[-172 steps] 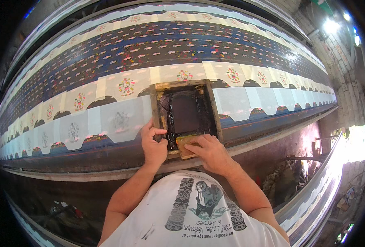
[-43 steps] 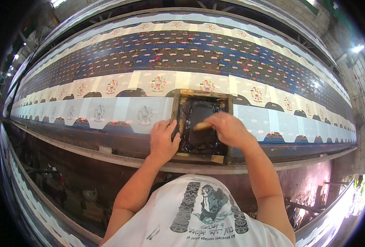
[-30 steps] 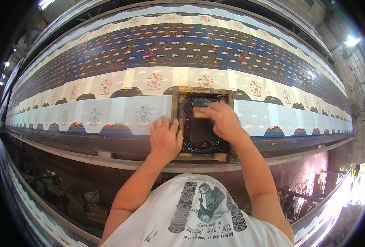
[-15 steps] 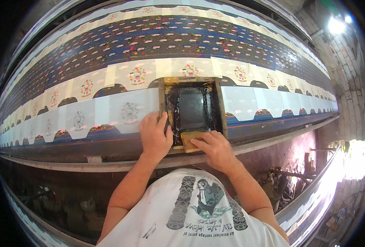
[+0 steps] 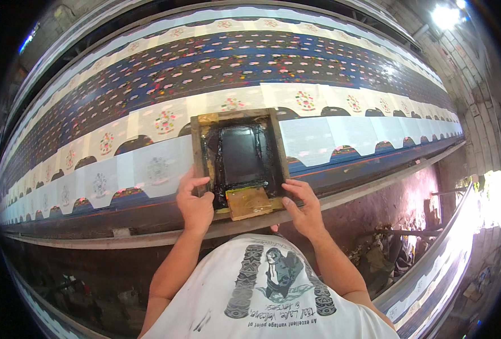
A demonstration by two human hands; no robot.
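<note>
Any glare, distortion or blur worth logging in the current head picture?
Head view, upper right: the lamp is blown out, as is the daylight patch lower down; head view, middle: fisheye bows the table edge; head view, hands: left hand, right hand and wooden frame look fairly sharp; head view, lower left: mostly too dark to read.

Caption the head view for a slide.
Left hand and right hand hold the frame, squeegee at its near end, pale-blue sheets either side.
</note>
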